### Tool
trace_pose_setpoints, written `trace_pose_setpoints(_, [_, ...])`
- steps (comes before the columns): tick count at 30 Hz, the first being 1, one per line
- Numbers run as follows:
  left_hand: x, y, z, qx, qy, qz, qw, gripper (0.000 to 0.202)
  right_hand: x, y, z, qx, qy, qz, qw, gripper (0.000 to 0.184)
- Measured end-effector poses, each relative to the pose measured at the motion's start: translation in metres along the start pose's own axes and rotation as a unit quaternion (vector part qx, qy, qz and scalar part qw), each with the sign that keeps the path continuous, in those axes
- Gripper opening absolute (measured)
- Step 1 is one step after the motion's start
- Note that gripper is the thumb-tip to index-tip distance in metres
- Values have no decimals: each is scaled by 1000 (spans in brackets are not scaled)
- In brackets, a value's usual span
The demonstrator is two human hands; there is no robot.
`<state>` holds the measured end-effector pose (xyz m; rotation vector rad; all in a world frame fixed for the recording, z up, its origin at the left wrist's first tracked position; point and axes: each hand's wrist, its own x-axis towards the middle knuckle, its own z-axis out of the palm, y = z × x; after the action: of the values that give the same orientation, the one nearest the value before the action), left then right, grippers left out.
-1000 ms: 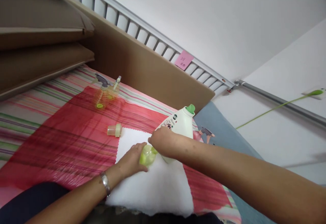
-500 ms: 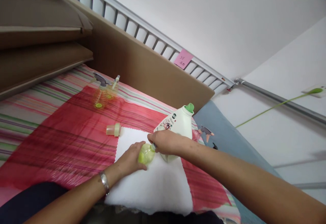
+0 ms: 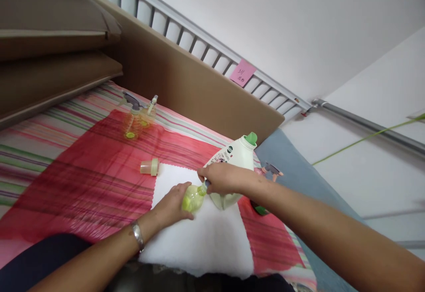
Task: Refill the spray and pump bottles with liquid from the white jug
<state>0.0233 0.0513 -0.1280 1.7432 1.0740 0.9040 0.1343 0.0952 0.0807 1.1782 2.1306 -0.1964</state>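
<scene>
A small see-through yellow-green spray bottle [image 3: 193, 199] lies tilted above the white cloth [image 3: 199, 247], its neck pointing right. My left hand [image 3: 173, 204] is wrapped round its rounded body. At the neck, my right hand [image 3: 222, 178] is closed on the grey spray head [image 3: 207, 184], mostly hidden by the fingers. Just behind my right hand stands a large pale detergent jug [image 3: 245, 152] with a green spout on top; my forearm hides part of it. On its side to the left lies a clear measuring cap [image 3: 149, 167] with a pale green rim.
Two clear spray bottles [image 3: 132, 124] stand at the back left on the red plastic sheet [image 3: 99, 172]. Another spray head [image 3: 272, 169] shows beyond my right arm. A brown board [image 3: 186, 79] and stacked cartons [image 3: 56, 66] border the back and left.
The view has shifted slightly. My right hand has drawn a little away from the bottle's body, so more of the yellow-green neck shows. My left hand keeps its hold.
</scene>
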Motion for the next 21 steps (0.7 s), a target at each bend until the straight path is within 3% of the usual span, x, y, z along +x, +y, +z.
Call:
trace_pose_setpoints(6, [0,-4,4,7,26,12,1000,92,-5,12,-14,97,-36,45,994,31])
trace_pose_setpoints(10, [0,-7,5,10,26,25,999,92,3,8,-10,134,-82,70,985,23])
trace_pose_setpoints(21, [-1,-3,4,11,19,16,1000,90,16,-9,0,128,-76,108,983,20])
